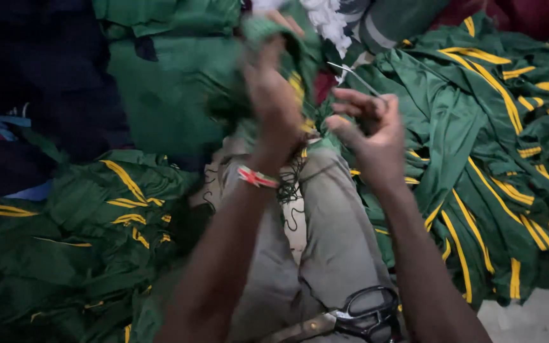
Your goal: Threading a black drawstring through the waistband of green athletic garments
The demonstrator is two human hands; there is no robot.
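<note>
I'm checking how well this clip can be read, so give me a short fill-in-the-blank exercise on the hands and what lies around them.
1. The left hand grips a bunched garment of green cloth with ____ stripes.
2. The right hand pinches a small metal ____ beside that garment.
3. A pair of black-handled ____ lies on the person's lap.
4. A red band circles the ____ wrist.

Missing words: yellow; thread snips; scissors; left

Scissors (pixel 360 316) lie on the lap, garment piles (pixel 490 159) left and right.
</note>
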